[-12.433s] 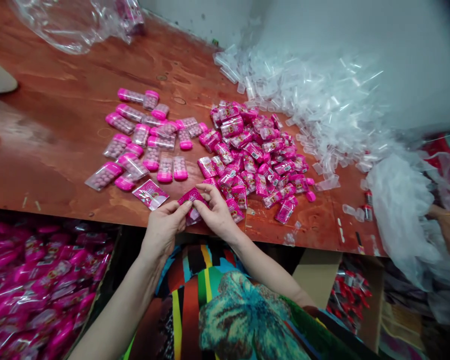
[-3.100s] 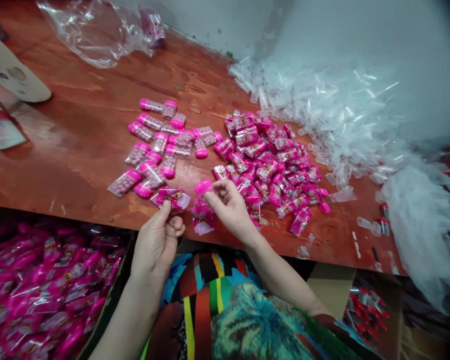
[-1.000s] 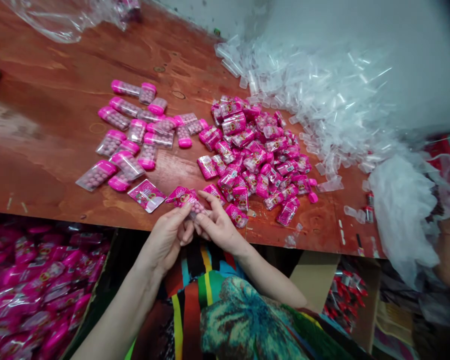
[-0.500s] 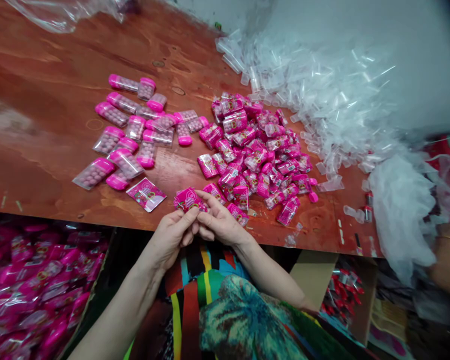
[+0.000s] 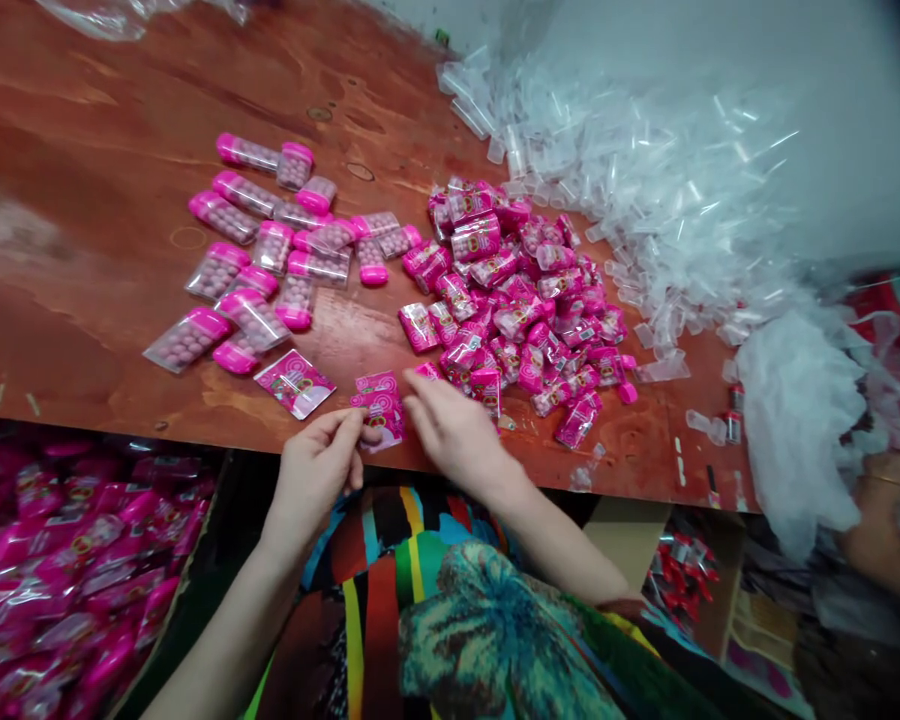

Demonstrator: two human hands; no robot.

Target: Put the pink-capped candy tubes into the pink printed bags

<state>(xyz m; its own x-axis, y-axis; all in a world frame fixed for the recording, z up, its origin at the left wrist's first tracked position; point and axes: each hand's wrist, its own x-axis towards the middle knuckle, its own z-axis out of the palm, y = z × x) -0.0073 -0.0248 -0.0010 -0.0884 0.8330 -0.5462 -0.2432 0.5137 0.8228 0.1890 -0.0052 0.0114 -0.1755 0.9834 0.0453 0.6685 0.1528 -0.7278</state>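
My left hand (image 5: pixel 321 458) is at the table's front edge, its fingers curled and pinched at the lower left of a pink printed wrapper (image 5: pixel 381 405). The wrapper looks flat and has a second piece at its upper end. To its right, my right hand (image 5: pixel 454 428) has its fingers stretched out, their tips beside a pink packet (image 5: pixel 428 371) that they partly cover. Left of the wrapper lies a flat stack of pink printed wrappers (image 5: pixel 295 383). Behind my right hand is a heap of wrapped pink candy containers (image 5: pixel 514 300).
Unwrapped clear containers of pink candy balls with pink caps (image 5: pixel 251 318) lie at left. Empty clear plastic containers (image 5: pixel 607 170) are piled against the wall. A box of pink containers (image 5: pixel 82 560) stands below left, a cardboard box (image 5: pixel 630 540) below right. Another person's arm (image 5: pixel 889 510) shows at far right.
My hands were together around the pink wrapper and have moved apart. The left shifted slightly left; the right moved right and up toward the heap's near edge.
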